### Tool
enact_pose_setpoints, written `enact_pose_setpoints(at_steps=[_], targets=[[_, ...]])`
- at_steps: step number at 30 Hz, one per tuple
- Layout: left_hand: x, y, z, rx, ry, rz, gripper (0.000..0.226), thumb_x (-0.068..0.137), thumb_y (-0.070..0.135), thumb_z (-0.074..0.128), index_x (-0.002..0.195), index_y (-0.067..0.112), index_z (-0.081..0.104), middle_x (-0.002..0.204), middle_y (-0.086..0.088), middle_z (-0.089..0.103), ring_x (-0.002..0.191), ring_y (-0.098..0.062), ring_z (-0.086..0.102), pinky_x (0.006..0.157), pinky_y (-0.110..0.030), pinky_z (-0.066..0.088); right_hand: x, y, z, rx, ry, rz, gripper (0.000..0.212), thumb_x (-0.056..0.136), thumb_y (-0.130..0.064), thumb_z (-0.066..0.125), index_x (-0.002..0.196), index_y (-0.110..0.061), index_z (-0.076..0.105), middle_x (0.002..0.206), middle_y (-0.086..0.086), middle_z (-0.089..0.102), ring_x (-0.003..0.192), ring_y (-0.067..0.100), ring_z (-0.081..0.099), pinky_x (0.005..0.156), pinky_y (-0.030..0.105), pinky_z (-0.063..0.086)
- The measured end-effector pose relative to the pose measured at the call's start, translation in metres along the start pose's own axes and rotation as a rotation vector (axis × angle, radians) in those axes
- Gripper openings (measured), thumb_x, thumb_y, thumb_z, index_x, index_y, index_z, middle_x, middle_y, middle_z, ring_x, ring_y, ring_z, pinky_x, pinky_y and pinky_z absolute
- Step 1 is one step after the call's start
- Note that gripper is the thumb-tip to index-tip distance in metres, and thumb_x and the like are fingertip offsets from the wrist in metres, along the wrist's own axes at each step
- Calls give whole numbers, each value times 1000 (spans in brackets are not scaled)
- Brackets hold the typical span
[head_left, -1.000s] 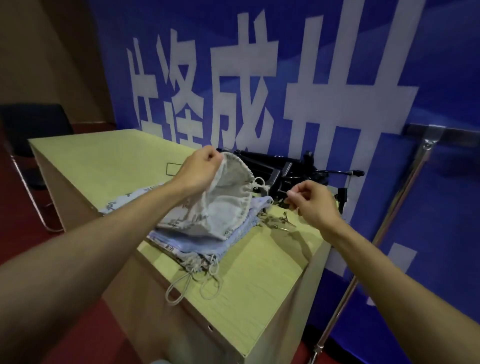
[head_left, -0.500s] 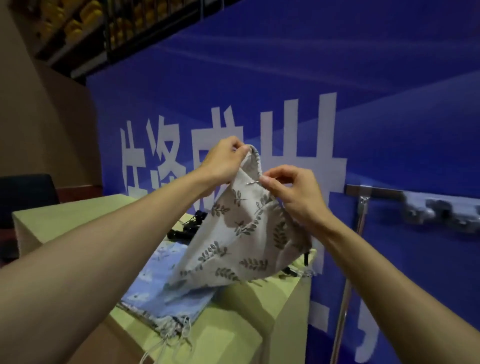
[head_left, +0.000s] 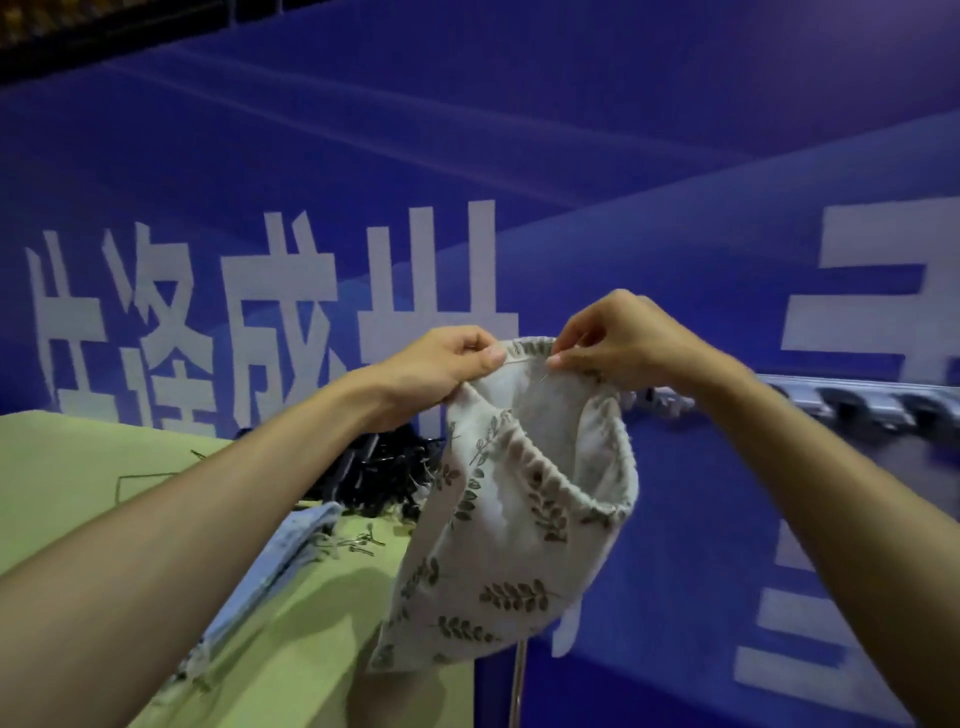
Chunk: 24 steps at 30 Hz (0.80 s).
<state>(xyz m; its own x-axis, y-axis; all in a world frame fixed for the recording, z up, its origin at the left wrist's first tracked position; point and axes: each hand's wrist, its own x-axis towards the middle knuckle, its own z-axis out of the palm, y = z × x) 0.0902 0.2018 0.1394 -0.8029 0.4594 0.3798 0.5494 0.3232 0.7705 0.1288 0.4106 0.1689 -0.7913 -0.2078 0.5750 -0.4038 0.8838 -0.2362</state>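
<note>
Far left: desk (head_left: 67, 467), pale green. Further along its top, a blue cloth (head_left: 280, 551) lying flat near the front edge, a heap of black clips (head_left: 384, 473) at the back, and a few metal clips (head_left: 363, 543) between the two.

Pinches the gathered rim of the bag (head_left: 509, 571) with the left hand (head_left: 436, 369), thumb and curled fingers closed on the cloth. Holds the bag up in the air just past the desk's right end, mouth open toward the camera, leaf-printed body hanging down, lower corner overlapping the desk edge in view.

Grips the same rim a little to the right with the right hand (head_left: 628, 343), fingertips pinched on the hem, a thin pin (head_left: 544, 376) poking down from them into the bag's mouth.

Behind everything, a blue banner (head_left: 623, 156) with large white characters. Far right, at about hand height: a metal rail (head_left: 857, 402) with a row of clamps, blurred.
</note>
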Motion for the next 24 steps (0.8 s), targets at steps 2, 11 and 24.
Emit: enact_pose_setpoints(at_steps=[2,11,24], targets=[[-4,-6,16,-18,-33,-13,18,99,26,51,98,12,62,84,-5,57,69,-13,51,60,-20,43,-8,8,-7,-17,-99,-19,3,78,-31,78,78,-29,76,57,-14,64,52,-3,54,51,12,39],[-30,-56,42,-53,-82,-124,25,99,26,51,105,6,63,93,-14,60,81,-24,55,69,-32,46,-32,15,18,255,-339,-50,24,77,-14,78,101,-15,76,69,1,72,59,2,57,61,15,44],[-70,-146,-16,91,-11,-246,28,97,32,54,96,7,67,89,-16,66,80,-18,57,75,-33,45,9,-9,149,215,-547,-96,10,88,-20,68,94,-12,67,74,2,69,56,5,58,55,20,48]])
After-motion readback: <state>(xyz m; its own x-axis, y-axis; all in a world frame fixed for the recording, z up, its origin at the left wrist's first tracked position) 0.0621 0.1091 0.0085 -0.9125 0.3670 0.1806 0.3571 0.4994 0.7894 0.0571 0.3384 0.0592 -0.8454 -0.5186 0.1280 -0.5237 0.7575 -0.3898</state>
